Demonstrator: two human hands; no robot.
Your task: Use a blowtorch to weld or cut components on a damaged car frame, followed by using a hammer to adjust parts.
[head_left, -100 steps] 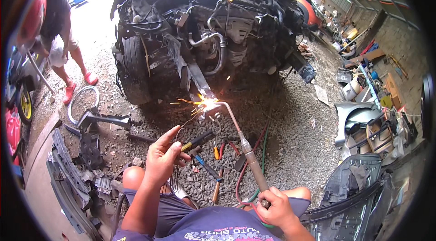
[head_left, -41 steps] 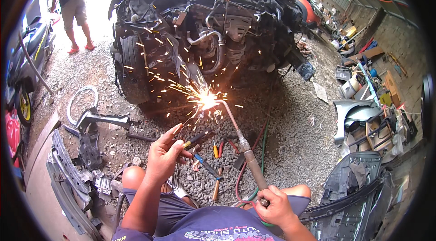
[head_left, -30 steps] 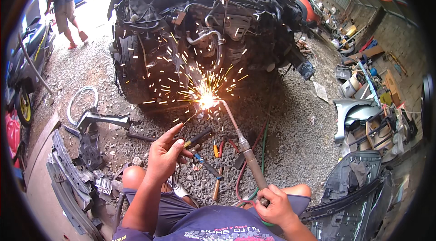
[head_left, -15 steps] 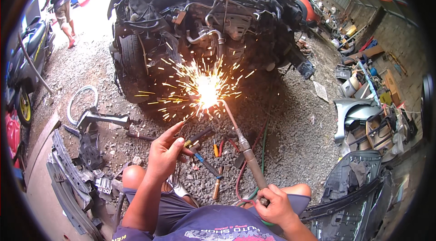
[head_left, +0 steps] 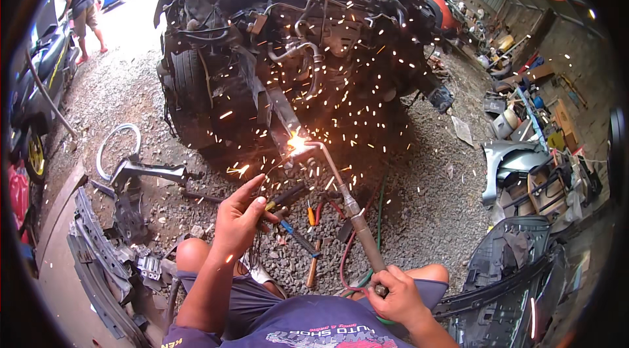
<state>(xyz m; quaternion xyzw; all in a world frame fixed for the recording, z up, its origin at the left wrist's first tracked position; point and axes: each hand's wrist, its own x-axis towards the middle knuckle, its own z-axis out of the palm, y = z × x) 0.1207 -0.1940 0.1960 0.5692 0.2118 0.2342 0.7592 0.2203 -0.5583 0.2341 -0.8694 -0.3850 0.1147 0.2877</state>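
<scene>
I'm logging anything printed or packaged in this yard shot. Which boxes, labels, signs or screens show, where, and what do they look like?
Cardboard boxes: far right by the wall, brown, rectangular, among clutter.
Paper sheet: on the gravel right of the stripped car, pale, flat, crumpled.
Shirt print: bottom edge, on the person's dark blue shirt, light lettering with pink.
No signs or screens visible.

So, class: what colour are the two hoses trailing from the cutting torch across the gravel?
One hose is red, the other hose green, seen in the head view, beside the cutting torch.
</scene>
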